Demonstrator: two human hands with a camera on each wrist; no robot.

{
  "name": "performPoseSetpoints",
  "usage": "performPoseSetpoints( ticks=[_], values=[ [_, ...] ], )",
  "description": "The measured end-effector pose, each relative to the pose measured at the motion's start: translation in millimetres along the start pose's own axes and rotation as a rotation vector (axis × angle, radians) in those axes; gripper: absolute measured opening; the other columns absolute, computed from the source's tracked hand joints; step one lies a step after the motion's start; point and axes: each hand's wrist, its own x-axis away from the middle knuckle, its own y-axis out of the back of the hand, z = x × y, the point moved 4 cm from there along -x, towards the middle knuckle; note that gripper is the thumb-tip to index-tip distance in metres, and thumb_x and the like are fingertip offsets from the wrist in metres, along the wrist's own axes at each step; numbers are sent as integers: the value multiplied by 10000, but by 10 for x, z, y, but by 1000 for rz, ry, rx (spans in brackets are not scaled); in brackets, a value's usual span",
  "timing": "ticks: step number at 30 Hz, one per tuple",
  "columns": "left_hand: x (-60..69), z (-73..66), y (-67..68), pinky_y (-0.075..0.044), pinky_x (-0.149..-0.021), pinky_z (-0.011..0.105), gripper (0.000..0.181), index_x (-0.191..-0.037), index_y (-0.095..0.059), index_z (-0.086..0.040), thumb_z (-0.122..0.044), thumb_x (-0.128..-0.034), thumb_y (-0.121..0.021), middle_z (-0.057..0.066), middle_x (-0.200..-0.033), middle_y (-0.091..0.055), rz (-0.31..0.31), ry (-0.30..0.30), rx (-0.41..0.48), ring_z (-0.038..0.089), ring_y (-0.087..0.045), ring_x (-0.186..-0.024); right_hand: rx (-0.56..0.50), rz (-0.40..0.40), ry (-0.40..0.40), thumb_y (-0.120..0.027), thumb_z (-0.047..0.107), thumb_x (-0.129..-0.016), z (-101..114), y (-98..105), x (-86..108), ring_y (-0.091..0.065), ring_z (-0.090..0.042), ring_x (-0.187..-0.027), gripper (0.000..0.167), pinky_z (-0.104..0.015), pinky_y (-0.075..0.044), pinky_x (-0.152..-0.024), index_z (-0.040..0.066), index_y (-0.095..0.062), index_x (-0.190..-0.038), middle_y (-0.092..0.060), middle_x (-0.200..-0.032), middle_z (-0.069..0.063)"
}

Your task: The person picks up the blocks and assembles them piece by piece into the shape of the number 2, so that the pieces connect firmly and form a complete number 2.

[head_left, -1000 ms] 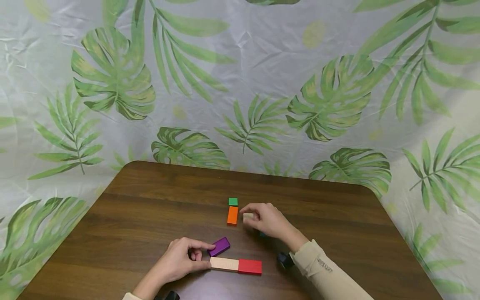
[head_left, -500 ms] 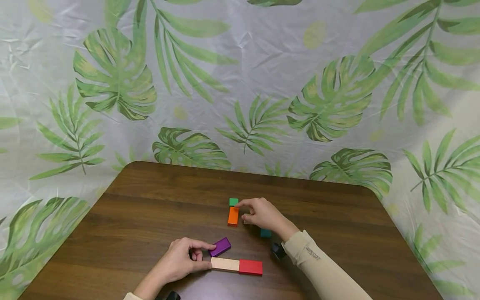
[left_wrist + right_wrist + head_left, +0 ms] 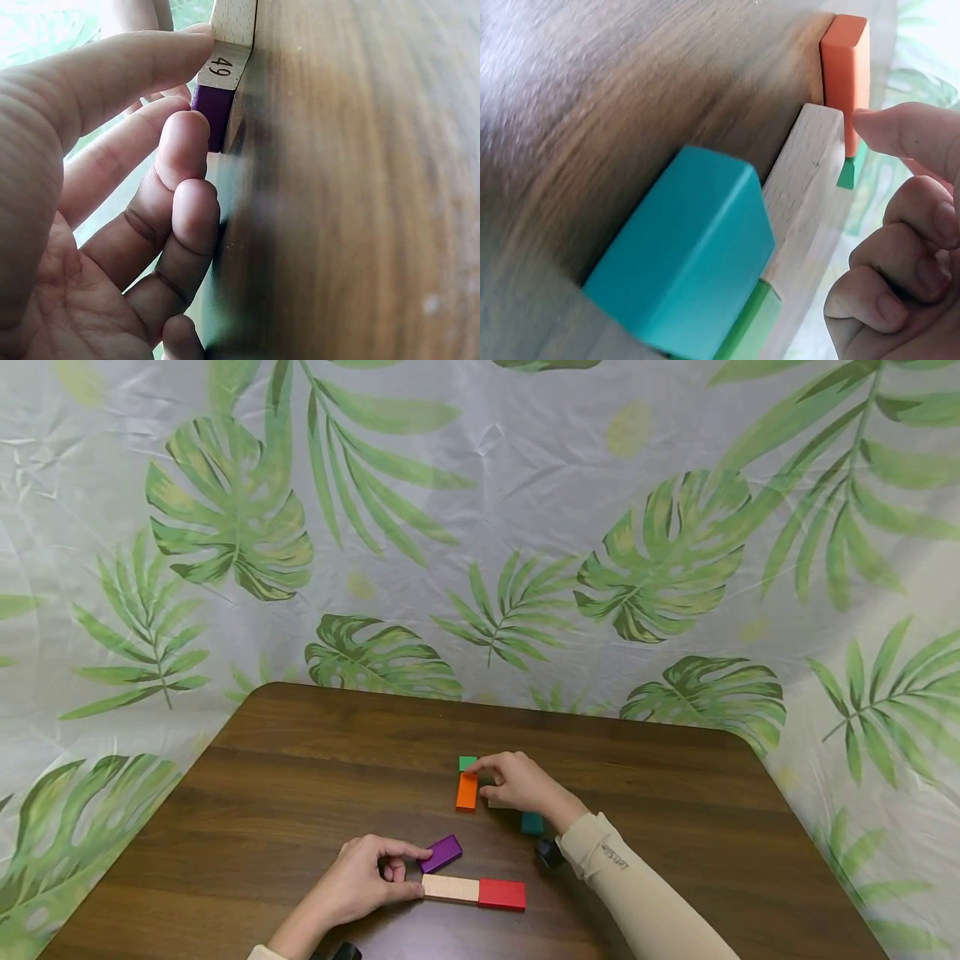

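Note:
With the index finger of my left hand (image 3: 358, 881) I touch the left end of a purple block (image 3: 440, 854); the thumb rests at the end of a natural wood block (image 3: 450, 887). The left wrist view shows a "49" mark near the thumb. A red block (image 3: 502, 894) abuts the wood one. My right hand (image 3: 521, 785) reaches over to an orange block (image 3: 467, 793), index tip near its far corner and thumb at its right side. In the right wrist view a fingertip meets the orange block (image 3: 846, 75), with the other fingers curled and holding nothing.
A green block (image 3: 467, 763) sits behind the orange one. Under my right hand lie another natural wood block (image 3: 802, 187) and a teal block (image 3: 532, 823); beside them is a light green piece (image 3: 751, 322). The brown table (image 3: 300, 760) meets a leaf-patterned cloth (image 3: 525, 527) behind.
My right hand has moved left and slightly away from me, from the natural wood block to the orange block, uncovering the teal block. My left hand and the blocks by it stay put.

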Motion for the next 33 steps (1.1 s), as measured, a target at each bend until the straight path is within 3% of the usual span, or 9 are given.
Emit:
performPoseSetpoints(
  ticks=[14, 33],
  values=[
    [-12, 8, -1, -381, -654, 227, 368, -1150, -846, -226, -271, -800, -948, -162, -650, -577, -2, 4, -12, -43, -485, -576, 9, 33, -38, -759, 129, -998, 22, -57, -23, -259, -100, -477, 327, -228, -266, -521, 163, -771, -1323, -320, -543, 68],
    [-13, 13, -4, -400, -588, 204, 369, -1146, -844, -237, -271, -795, -955, -151, -658, -585, -3, 4, -3, -40, -487, -579, 125, -50, -39, -829, 236, -959, 76, -113, 42, -368, -80, -533, 275, -235, -288, -533, 137, -772, -1210, -474, -612, 60]
  ],
)
